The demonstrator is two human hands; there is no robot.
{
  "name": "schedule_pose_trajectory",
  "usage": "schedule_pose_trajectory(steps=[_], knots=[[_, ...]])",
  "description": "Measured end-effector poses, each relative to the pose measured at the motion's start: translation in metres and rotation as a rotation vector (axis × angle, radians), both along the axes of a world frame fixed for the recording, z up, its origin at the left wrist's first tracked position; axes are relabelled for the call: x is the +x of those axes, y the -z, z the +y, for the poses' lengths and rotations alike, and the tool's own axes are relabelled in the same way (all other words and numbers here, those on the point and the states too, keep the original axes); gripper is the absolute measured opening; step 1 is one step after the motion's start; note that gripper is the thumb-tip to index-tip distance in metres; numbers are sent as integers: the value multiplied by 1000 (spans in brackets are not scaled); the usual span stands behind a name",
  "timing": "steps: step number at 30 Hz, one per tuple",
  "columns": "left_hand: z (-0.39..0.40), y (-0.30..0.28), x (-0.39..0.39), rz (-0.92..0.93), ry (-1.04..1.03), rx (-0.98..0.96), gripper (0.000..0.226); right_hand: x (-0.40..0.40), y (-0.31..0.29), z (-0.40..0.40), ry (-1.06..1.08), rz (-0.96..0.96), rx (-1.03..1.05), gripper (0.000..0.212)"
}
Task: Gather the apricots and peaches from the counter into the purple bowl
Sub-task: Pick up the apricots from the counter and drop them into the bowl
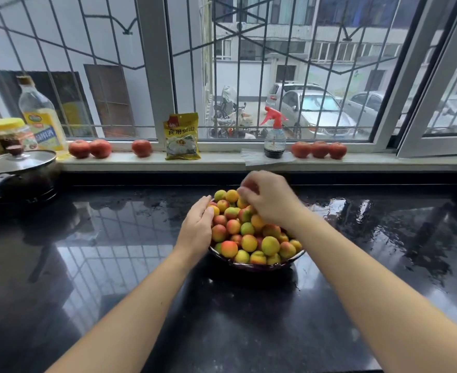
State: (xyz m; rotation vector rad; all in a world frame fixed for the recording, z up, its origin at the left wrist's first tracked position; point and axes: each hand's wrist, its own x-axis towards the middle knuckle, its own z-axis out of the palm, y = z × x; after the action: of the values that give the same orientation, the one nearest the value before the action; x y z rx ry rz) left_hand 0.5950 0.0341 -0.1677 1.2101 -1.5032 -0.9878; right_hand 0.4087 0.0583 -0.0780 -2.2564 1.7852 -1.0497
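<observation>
Heaping fruit (244, 232) high in the bowl (259, 266) at mid-counter (114, 265) — piled well over the rim, so needing steadying. Cupping the pile's left flank with the left hand (196, 228), fingers near straight and pressed against the fruit, probably to stop a roll-off. Reaching over the far top of the pile with the right hand (266, 200), fingertips curled down among the topmost fruit; grasping one or merely seating it, impossible to tell. No loose fruit showing on the counter around the bowl — gathering looking close to done. Behind the bowl, lining the sill (222, 160): tomatoes (90, 148), a yellow packet (182, 135), a spray bottle (275, 135). Far left of the bowl, sitting clear of the work: a lidded pot (17, 176), a jar (10, 133), an oil bottle (40, 117). Nothing blocking either arm.
</observation>
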Motion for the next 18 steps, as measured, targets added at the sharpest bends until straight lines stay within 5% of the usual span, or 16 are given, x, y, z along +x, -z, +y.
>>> schedule_pose_trajectory(steps=[4,8,10,18], knots=[[-16,-21,-4,-54,-20,-26,47,18,9,-28,15,215,115,20],[-49,-53,-19,-275,187,-53,51,-16,-2,-17,135,-241,-7,27],[-59,-58,-28,-463,350,-50,53,-36,-1,-8,131,-266,101,38],[-49,-40,-19,-738,336,-196,50,-24,38,5,32,225,280,60]])
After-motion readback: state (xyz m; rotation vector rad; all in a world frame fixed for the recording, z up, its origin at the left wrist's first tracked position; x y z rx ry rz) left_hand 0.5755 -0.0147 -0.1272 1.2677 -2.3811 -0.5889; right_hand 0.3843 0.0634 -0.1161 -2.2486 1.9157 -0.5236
